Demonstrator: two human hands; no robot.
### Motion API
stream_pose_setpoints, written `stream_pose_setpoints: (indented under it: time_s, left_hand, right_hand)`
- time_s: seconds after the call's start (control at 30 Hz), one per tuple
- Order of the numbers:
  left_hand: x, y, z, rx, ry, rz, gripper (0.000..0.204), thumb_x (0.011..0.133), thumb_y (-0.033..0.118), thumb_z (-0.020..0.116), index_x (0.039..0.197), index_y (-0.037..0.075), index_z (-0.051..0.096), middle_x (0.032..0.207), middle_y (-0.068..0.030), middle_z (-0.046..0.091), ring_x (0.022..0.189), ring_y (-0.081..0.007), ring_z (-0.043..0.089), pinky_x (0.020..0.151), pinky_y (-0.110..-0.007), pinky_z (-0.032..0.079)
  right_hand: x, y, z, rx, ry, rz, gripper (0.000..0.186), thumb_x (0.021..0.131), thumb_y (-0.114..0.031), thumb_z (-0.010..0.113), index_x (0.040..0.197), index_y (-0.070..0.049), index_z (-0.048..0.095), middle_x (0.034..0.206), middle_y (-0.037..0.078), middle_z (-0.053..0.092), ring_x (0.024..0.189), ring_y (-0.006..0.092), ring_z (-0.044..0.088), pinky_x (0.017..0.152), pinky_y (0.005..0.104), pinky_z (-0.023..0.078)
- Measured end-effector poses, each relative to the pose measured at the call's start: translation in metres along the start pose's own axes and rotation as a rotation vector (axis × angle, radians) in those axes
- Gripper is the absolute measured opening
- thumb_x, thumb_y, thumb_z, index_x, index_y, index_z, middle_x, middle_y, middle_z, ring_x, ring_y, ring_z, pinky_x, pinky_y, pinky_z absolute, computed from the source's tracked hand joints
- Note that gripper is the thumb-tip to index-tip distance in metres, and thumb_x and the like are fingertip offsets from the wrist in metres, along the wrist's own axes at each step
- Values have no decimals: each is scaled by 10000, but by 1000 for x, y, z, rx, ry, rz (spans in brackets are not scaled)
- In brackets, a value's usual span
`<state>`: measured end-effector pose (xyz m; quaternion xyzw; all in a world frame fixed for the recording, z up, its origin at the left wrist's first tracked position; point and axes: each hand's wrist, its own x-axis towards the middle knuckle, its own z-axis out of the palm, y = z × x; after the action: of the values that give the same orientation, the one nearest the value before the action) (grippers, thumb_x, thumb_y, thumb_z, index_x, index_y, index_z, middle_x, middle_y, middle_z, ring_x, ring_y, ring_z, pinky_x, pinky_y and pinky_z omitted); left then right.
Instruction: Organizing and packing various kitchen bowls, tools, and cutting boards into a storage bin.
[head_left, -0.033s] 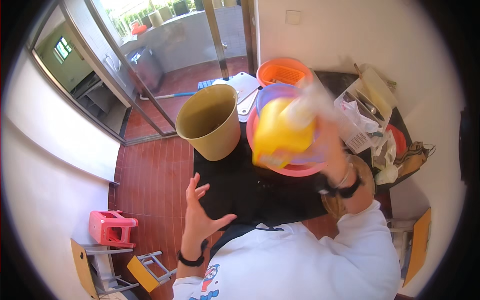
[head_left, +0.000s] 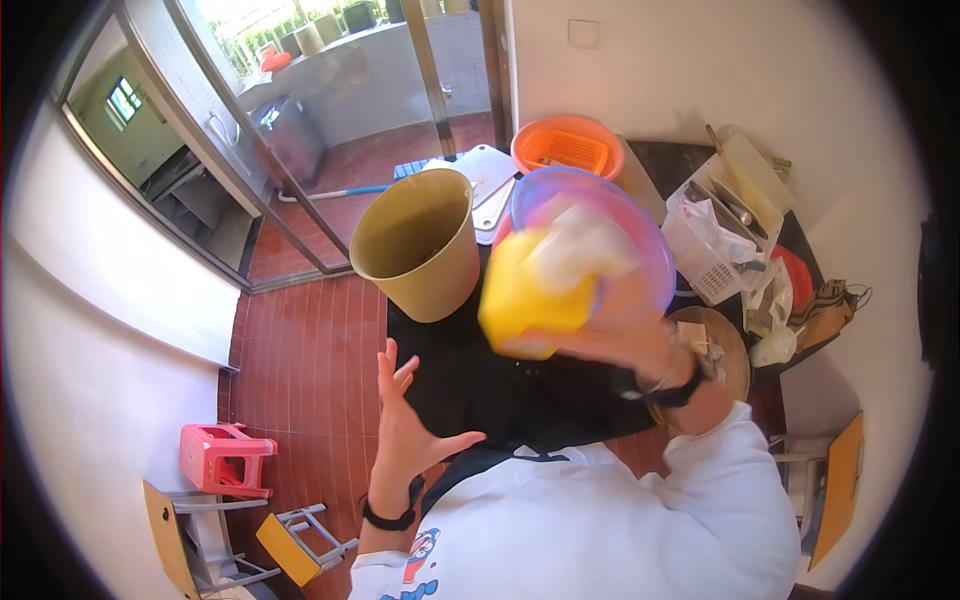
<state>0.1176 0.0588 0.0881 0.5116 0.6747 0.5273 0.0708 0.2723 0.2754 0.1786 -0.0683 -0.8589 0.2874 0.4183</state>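
To the right of the olive-green bin (head_left: 440, 285), swung into view a hand-held blur: held a yellow packet (head_left: 530, 298) aloft in the right hand (head_left: 628, 322), in front of a purplish-blue basin (head_left: 657, 260)! Had the right fingers partly curled at the packet's right side, smeared by motion; could not tell the exact grip, nor identify the whitish part (head_left: 582, 248) on top. Held the left hand (head_left: 408, 430) on the bin's near side, wide open and empty, thumb stretched away from raised fingers, by the edge of the black table (head_left: 450, 375).

Spotted white cutting boards (head_left: 486, 165) just behind the bin, to its right; farther right, an orange basin (head_left: 527, 138) with a colander (head_left: 575, 150) inside. Caught, well right of the bin, a white basket (head_left: 712, 270) of utensils and, nearer, a round brown tray (head_left: 737, 365). Glimpsed left of the bin, on the near side, a pink stool (head_left: 212, 460) on the floor (head_left: 300, 370).
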Motion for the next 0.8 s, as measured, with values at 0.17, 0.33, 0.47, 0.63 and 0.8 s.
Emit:
stream_pose_setpoints:
  time_s: [0.17,0.33,0.47,0.63,0.8]
  left_hand:
    - [-9,-45,14,-274,-253,-300,1253,475,248,878,1392,59,46,1272,-167,428,1133,-284,479,957,-385,385]
    - [-54,-125,10,-42,-304,-317,856,502,208,870,1194,88,379,1103,-84,543,1009,-230,551,884,-341,447]
    - [-80,-142,15,-3,51,-324,767,564,185,845,1166,108,377,1095,-74,524,1020,-242,539,865,-336,471]
    - [-80,-131,21,55,179,-421,773,652,145,786,1249,121,295,1196,-82,441,1143,-272,441,906,-355,458]
    - [-87,-86,-15,358,-382,-719,668,749,223,697,1299,52,360,1132,-159,557,1042,-296,550,910,-362,443]
  right_hand:
    - [-54,3,108,348,-323,322,655,555,-283,817,1070,-55,482,937,123,596,856,270,610,763,345,482]
    - [-107,28,176,427,-435,413,715,566,-289,815,1137,-41,464,1126,169,535,1022,293,555,849,352,456]
    - [-109,35,131,354,-247,316,716,631,-300,772,1211,-12,464,1175,197,470,1090,327,477,940,376,396]
    - [-141,94,36,-212,759,719,375,738,-233,721,906,-39,447,863,47,441,693,104,470,547,230,423]
    - [-179,139,-23,718,1068,1318,457,764,-320,684,1013,16,500,931,148,566,763,199,617,513,264,521]
